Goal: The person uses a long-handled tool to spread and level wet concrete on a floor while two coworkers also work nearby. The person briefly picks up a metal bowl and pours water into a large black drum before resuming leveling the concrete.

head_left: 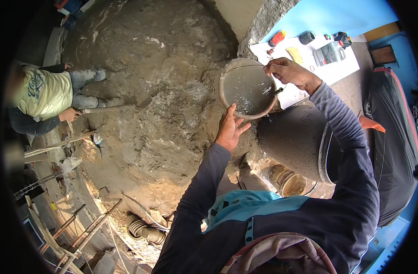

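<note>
Left hand [230, 129] splayed against, right hand [289, 73] pinching, round grey-caked bucket [223, 93]

At left, a co-worker [47, 91] in a pale yellow shirt grips a shaft [110, 108]; at lower left, stacked buckets [136, 227] lie to the right of long poles [88, 233]. At upper right, a white board [348, 71] bears a red bottle [277, 39], a dark cup [306, 37], a yellow sheet [294, 55] and a grey jug [325, 54]. Right of centre is a large grey drum [291, 137], a muddy pail [282, 178] just beside it, and at far right a dark cover [391, 141] with a red stripe, near an orange flap [372, 123].
</note>
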Tool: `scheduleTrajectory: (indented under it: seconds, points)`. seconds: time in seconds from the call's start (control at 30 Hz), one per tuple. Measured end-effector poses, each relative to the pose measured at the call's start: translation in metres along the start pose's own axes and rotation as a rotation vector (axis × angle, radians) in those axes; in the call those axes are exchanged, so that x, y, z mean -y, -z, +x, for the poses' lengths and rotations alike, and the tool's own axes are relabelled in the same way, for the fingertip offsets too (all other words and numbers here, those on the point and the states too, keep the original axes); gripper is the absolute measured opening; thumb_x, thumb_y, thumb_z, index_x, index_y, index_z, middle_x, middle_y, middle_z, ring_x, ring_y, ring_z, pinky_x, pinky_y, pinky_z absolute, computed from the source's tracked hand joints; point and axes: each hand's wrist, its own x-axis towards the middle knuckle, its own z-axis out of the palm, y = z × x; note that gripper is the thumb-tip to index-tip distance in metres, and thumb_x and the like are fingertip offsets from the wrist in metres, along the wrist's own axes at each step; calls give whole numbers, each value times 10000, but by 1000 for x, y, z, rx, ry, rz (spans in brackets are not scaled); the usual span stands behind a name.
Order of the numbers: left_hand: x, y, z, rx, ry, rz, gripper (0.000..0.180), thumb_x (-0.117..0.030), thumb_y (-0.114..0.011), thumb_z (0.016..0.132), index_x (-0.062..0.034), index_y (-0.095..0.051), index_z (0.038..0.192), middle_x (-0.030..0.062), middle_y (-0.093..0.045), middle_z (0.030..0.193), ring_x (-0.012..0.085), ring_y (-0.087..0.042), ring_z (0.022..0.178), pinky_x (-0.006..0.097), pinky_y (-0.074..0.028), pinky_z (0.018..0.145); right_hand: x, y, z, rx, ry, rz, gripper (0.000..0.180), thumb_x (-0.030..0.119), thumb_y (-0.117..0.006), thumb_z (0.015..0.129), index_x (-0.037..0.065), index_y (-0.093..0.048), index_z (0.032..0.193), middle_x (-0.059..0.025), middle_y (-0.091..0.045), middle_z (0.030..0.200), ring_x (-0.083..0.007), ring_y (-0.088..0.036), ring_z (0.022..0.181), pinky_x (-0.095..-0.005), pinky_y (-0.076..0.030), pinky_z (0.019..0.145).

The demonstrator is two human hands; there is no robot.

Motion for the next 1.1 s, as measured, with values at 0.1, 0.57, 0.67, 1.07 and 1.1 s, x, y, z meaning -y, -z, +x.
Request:
scheduleTrajectory:
  seconds: [0.1,0.57,0.67,1.07,1.1]
  points:
    - [-41,70,88,-191,69,-161,691,-428,-612,983,-21,-347,1475,153,-376,1445,349,-408,1359,551,-446,1135,-33,-74,152,-6,126,-368,249,218,-564,990,17,-696,928,-78,-731,1080,-206,-660,1042,-360,-491,914]
    - [-242,258,213,-365,-152,-31,431,-418,-556,966,-53,-569,1196,102,-557,1127,256,-547,1055,524,-477,1016,-64,-283,438,-409,203,169,171,198,-568,1005,99,-702,967,-129,-721,903,-294,-698,839,-407,-532,761]
    - [-274,229,214,-431,-225,191,372,-428,-565,957,-110,-601,1145,22,-564,1031,198,-541,1005,450,-441,968,-51,-290,449,-521,204,627,187,158,-581,1030,84,-690,897,-58,-661,747,-155,-635,655,-340,-496,612]
    - [-272,70,179,-370,-669,1251,557,-286,-565,1018,77,-472,1429,203,-582,1284,292,-574,1219,366,-451,1019,0,-239,397,-319,-51,1176,255,332,-431,1103,154,-591,1017,13,-590,705,-120,-668,696,-338,-480,530]
    - [-261,57,169,-372,-688,1269,556,-286,-563,1020,87,-470,1421,212,-571,1282,313,-596,1169,373,-470,986,-3,-230,386,-299,11,1168,251,336,-431,1103,156,-589,1027,16,-592,708,-119,-668,697,-345,-495,535]
